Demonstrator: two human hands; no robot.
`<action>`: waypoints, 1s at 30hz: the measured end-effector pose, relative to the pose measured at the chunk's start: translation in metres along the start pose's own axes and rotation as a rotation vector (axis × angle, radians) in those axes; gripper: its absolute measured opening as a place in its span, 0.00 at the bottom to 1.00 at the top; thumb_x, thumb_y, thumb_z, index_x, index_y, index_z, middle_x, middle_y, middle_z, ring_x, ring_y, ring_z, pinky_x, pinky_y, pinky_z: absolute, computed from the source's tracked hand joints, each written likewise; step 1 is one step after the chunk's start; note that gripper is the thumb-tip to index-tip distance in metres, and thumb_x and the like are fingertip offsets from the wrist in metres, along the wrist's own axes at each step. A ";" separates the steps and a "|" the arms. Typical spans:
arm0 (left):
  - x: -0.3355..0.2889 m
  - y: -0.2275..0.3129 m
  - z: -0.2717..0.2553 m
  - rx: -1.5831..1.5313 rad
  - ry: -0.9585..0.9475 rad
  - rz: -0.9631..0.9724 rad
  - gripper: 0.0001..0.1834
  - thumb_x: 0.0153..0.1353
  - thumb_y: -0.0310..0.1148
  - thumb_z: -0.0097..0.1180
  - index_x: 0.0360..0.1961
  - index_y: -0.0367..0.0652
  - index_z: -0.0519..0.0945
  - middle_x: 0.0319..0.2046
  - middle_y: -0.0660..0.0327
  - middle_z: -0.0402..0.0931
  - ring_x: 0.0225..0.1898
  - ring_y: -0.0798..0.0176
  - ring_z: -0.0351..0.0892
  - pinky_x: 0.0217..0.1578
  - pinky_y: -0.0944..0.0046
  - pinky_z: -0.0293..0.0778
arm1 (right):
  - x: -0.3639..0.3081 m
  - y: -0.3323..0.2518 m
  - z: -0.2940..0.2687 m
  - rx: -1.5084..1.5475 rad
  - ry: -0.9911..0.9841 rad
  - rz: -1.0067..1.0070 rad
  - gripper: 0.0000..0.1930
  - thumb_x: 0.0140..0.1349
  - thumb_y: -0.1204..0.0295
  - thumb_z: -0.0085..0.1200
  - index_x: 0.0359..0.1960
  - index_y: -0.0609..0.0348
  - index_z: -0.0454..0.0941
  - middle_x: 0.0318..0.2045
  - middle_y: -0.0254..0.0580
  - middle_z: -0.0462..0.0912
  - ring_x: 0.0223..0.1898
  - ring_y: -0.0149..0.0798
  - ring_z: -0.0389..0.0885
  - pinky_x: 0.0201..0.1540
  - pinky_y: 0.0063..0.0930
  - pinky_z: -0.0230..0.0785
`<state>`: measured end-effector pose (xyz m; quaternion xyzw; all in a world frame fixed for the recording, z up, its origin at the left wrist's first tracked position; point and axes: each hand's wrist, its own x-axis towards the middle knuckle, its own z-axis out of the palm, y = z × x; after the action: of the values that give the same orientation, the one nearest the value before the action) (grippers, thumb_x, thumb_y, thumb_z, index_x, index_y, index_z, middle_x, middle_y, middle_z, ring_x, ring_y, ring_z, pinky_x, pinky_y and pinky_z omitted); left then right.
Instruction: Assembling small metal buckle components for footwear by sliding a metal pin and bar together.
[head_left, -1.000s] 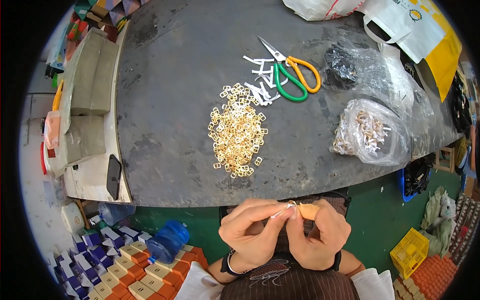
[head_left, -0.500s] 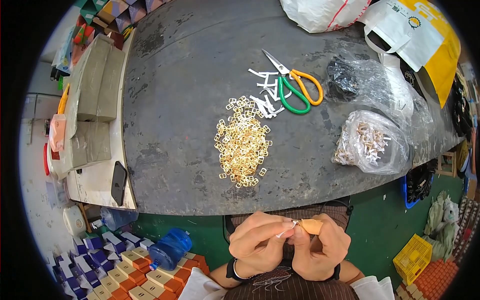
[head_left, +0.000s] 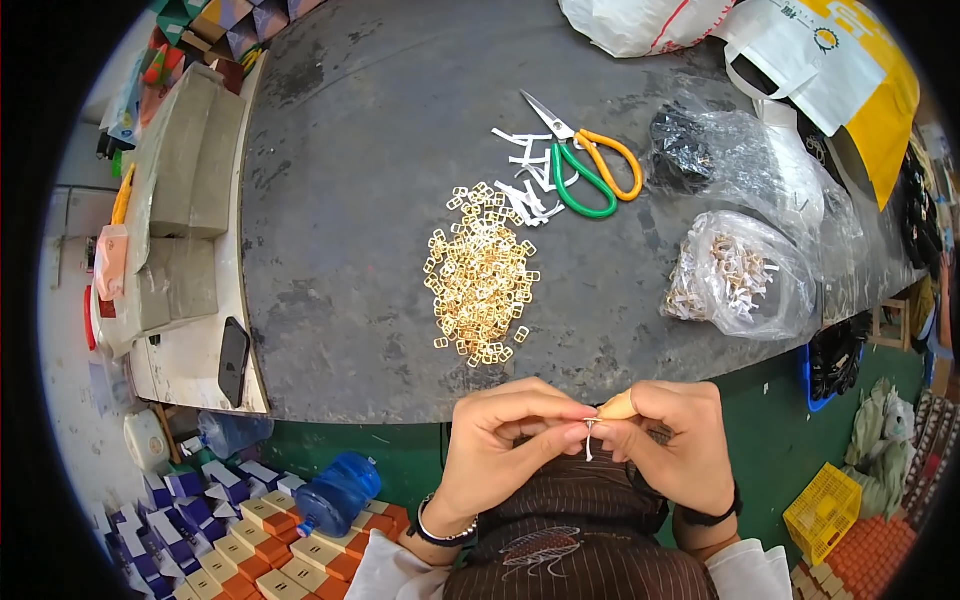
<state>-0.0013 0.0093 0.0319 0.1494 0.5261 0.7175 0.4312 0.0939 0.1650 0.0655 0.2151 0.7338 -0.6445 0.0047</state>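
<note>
Both hands at the near edge of the worktop (head_left: 340, 250), in front of the apron. Left hand (head_left: 478, 445): thumb and index nearly closed in a tip pinch. Right hand (head_left: 695, 445): same pinch, meeting it; a tan finger cot (head_left: 618, 407) covers one fingertip. Between the tips is a short white strip (head_left: 589, 443). A small bar-like piece at its top may be a buckle seen edge-on; fingers cover too much for me to tell.

Handling, my judgement: the piece is tiny, so one pinch should anchor it while the other guides the strip. Keep the strip flat, draw gently, and check the ends for evenness before relaxing either grip.

Appearance: strip narrow, matte white, hanging down toward the near side, its lower end slightly thickened. Whether it is doubled, I cannot make out.

Surroundings: left of centre on the worktop, a heap of gold double-slot buckles (head_left: 482, 285); just beyond its far end, loose white strips (head_left: 530, 205) beside scissors (head_left: 563, 131) with one green and one orange handle. Right: a clear plastic bag (head_left: 795, 290) of buckles bearing white strips.
</note>
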 end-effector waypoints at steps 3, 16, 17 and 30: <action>0.001 -0.002 0.001 0.005 0.018 -0.025 0.08 0.55 0.15 0.57 0.38 0.28 0.81 0.33 0.53 0.78 0.33 0.67 0.80 0.34 0.74 0.77 | 0.005 0.000 -0.009 -0.152 -0.046 -0.088 0.04 0.54 0.76 0.61 0.28 0.64 0.80 0.19 0.38 0.78 0.18 0.29 0.78 0.19 0.19 0.65; -0.001 -0.016 0.038 -0.116 0.445 0.194 0.06 0.60 0.20 0.54 0.39 0.31 0.79 0.36 0.55 0.78 0.35 0.68 0.79 0.38 0.70 0.77 | -0.002 0.018 0.025 0.249 0.243 -0.219 0.16 0.51 0.84 0.61 0.43 0.69 0.76 0.31 0.45 0.80 0.30 0.30 0.82 0.32 0.17 0.76; -0.002 -0.017 0.040 -0.103 0.450 0.211 0.06 0.60 0.20 0.54 0.39 0.31 0.79 0.37 0.55 0.78 0.35 0.68 0.79 0.38 0.70 0.76 | -0.001 0.018 0.026 0.245 0.230 -0.218 0.16 0.51 0.85 0.61 0.43 0.70 0.75 0.31 0.44 0.80 0.29 0.30 0.82 0.32 0.16 0.75; -0.003 -0.018 0.050 -0.105 0.504 0.261 0.04 0.60 0.22 0.55 0.36 0.33 0.78 0.36 0.56 0.74 0.31 0.70 0.73 0.30 0.71 0.71 | -0.001 0.019 0.030 0.831 0.095 0.014 0.08 0.56 0.84 0.57 0.35 0.70 0.71 0.32 0.49 0.81 0.28 0.29 0.80 0.29 0.18 0.74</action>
<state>0.0426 0.0397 0.0372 0.0102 0.5550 0.8079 0.1980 0.0930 0.1381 0.0432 0.2330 0.4093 -0.8750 -0.1122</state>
